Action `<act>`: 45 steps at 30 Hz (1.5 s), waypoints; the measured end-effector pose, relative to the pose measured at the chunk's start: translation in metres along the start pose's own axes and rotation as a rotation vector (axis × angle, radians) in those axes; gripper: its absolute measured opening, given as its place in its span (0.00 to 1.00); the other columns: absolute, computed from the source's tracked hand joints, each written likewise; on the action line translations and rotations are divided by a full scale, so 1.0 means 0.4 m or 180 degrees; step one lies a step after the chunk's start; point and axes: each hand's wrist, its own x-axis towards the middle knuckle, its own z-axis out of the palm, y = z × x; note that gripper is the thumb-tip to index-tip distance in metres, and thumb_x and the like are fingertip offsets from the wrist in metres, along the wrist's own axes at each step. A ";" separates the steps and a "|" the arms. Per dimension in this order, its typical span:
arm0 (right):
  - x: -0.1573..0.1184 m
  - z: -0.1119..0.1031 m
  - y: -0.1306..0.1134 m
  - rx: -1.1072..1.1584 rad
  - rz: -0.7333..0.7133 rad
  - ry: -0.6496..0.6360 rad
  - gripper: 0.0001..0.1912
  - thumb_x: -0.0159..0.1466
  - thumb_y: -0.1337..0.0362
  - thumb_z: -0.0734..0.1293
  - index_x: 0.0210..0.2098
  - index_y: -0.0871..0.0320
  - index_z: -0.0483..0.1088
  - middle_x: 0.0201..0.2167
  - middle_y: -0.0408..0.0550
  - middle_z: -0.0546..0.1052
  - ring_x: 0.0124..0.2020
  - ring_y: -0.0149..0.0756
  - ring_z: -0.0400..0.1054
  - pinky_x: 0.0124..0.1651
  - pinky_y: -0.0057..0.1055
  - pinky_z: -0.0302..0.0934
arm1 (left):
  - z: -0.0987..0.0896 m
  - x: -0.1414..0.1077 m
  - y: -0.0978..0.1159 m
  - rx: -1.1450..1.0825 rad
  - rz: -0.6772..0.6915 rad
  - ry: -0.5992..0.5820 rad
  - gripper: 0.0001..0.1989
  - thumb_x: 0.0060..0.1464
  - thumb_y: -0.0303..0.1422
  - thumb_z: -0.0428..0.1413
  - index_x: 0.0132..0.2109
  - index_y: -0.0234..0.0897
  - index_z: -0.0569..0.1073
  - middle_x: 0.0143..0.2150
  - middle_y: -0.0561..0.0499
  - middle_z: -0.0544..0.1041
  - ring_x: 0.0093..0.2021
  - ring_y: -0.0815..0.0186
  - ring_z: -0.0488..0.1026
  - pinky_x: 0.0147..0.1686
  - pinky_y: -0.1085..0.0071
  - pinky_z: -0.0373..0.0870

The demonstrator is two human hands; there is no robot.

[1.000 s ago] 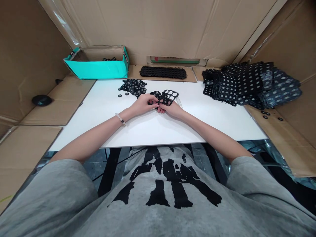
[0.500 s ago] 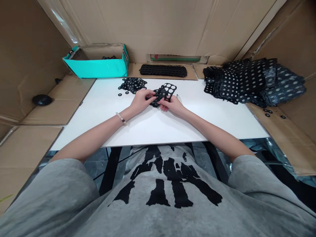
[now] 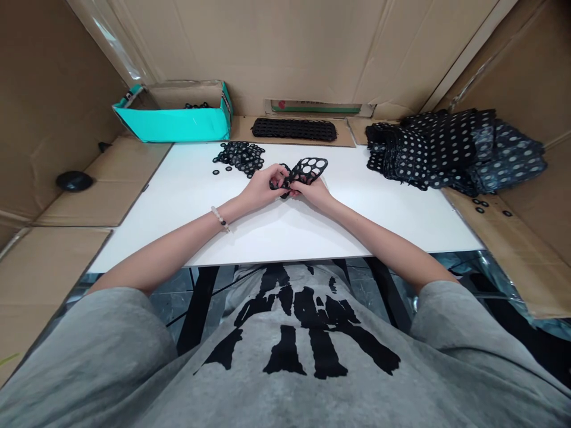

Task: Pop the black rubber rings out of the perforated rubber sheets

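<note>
Between my two hands, just above the white board, is a black perforated sheet (image 3: 307, 169) with rows of round holes. My left hand (image 3: 266, 181) pinches its left, bunched part, where fingers hide much of the material. My right hand (image 3: 312, 189) grips the sheet from the right, thumb on top, with a holed flap standing up above the fingers. To the left of my left hand lies a pile of small black rings (image 3: 241, 156), a few of them loose at its edge.
A turquoise-sided cardboard box (image 3: 178, 123) with black rings inside stands at the back left. A stack of black perforated strips (image 3: 294, 128) lies at the back middle. Folded perforated sheets (image 3: 428, 148) are heaped at the right, near loose rings (image 3: 479, 205). A black round object (image 3: 75, 181) sits far left.
The perforated sheet has turned in my hands; its holed flap now tilts further right. My left hand has shifted slightly right, and dark pieces seen on top of the sheet are less visible.
</note>
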 end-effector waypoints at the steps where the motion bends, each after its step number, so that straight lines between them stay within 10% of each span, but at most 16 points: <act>1: -0.002 0.000 -0.005 0.0153 0.0026 0.0109 0.09 0.65 0.69 0.76 0.30 0.54 0.75 0.30 0.42 0.82 0.36 0.36 0.78 0.48 0.33 0.79 | -0.001 0.001 0.000 -0.0016 -0.0015 -0.0015 0.20 0.56 0.37 0.74 0.54 0.42 0.81 0.41 0.53 0.85 0.42 0.58 0.81 0.51 0.63 0.80; 5: -0.012 0.000 -0.032 0.0784 0.0094 0.0256 0.10 0.58 0.70 0.74 0.29 0.52 0.70 0.35 0.42 0.82 0.46 0.39 0.81 0.56 0.33 0.80 | -0.009 0.005 -0.006 0.0015 0.0003 -0.0174 0.25 0.56 0.44 0.75 0.58 0.40 0.85 0.54 0.44 0.90 0.53 0.52 0.85 0.57 0.59 0.81; 10: -0.018 -0.001 -0.038 0.1246 0.0349 0.0005 0.15 0.48 0.73 0.70 0.33 0.51 0.69 0.31 0.41 0.79 0.35 0.38 0.73 0.47 0.36 0.78 | -0.002 0.004 -0.002 -0.0003 0.0040 -0.0371 0.25 0.57 0.48 0.73 0.55 0.38 0.86 0.51 0.45 0.91 0.51 0.53 0.86 0.55 0.62 0.81; 17: -0.016 -0.001 -0.050 0.1878 0.0822 -0.0096 0.19 0.39 0.77 0.66 0.29 0.53 0.67 0.33 0.43 0.77 0.41 0.38 0.76 0.47 0.32 0.79 | 0.008 -0.008 0.003 0.0657 0.0116 -0.0171 0.23 0.59 0.34 0.67 0.61 0.38 0.87 0.51 0.45 0.91 0.49 0.52 0.87 0.54 0.60 0.84; 25: -0.024 -0.049 -0.086 0.1761 0.0767 -0.0500 0.10 0.57 0.67 0.77 0.32 0.52 0.72 0.36 0.45 0.83 0.43 0.43 0.83 0.53 0.40 0.82 | -0.024 -0.006 -0.043 0.1247 0.0232 0.0372 0.33 0.57 0.21 0.55 0.66 0.34 0.89 0.67 0.36 0.91 0.71 0.42 0.86 0.77 0.43 0.80; 33: -0.021 -0.001 -0.070 0.1670 0.0624 0.0335 0.14 0.56 0.77 0.76 0.36 0.54 0.75 0.34 0.39 0.84 0.36 0.32 0.79 0.43 0.27 0.78 | -0.026 -0.006 -0.065 0.1033 0.0596 0.0516 0.46 0.55 0.24 0.56 0.81 0.38 0.79 0.77 0.37 0.85 0.76 0.41 0.79 0.82 0.38 0.74; 40: -0.019 -0.002 -0.076 0.1734 0.1002 0.0612 0.15 0.67 0.80 0.69 0.42 0.53 0.75 0.30 0.43 0.83 0.37 0.38 0.83 0.43 0.29 0.83 | -0.025 -0.005 -0.077 0.1094 0.0269 -0.0269 0.56 0.64 0.54 0.73 0.92 0.43 0.68 0.84 0.32 0.75 0.78 0.31 0.70 0.82 0.32 0.67; 45: -0.028 0.000 -0.093 0.1619 0.1093 0.0361 0.12 0.84 0.68 0.68 0.45 0.56 0.82 0.35 0.50 0.89 0.36 0.40 0.86 0.47 0.35 0.86 | -0.021 -0.012 -0.047 0.0947 0.0334 0.0050 0.39 0.80 0.61 0.60 0.83 0.44 0.80 0.79 0.34 0.80 0.77 0.36 0.72 0.82 0.35 0.66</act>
